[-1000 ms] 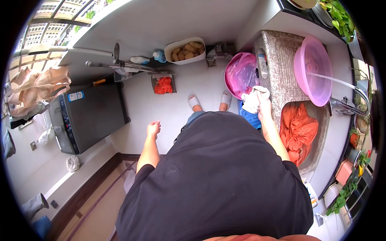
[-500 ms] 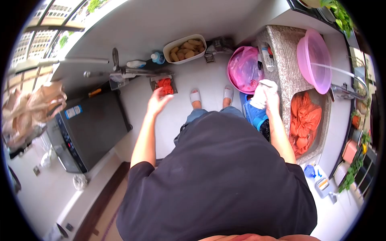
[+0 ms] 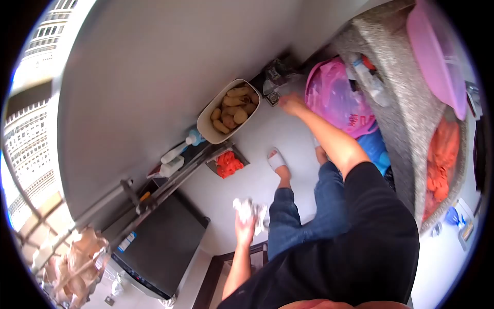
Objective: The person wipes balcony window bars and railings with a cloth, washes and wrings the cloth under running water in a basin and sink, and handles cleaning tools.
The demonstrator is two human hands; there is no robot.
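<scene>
My left hand (image 3: 245, 229) is closed around a crumpled white cloth (image 3: 249, 209), held low in front of my legs. Stretched forward, my right hand (image 3: 293, 104) is over the floor close to a small square floor drain (image 3: 272, 98); its fingers are blurred, and I cannot tell whether they are open or closed. Just right of that hand stands a pink basin (image 3: 315, 82) with a pink plastic bag (image 3: 337, 100) in it. Beyond the hand, against the wall, lies a dark and clear plastic bag (image 3: 279, 73).
A white tub of potatoes (image 3: 205, 119) stands by the wall, with bottles (image 3: 172, 166) beside it. An orange-red cloth (image 3: 228, 165) lies on the floor. At left is a dark appliance (image 3: 159, 242); at right, a stone sink (image 3: 391, 62) with orange fabric (image 3: 443, 154) and a pink basin (image 3: 437, 56).
The white cloth has passed from my right hand to my left. My right hand has moved forward, away from the sink side. The view has turned toward the wall, and I lean forward.
</scene>
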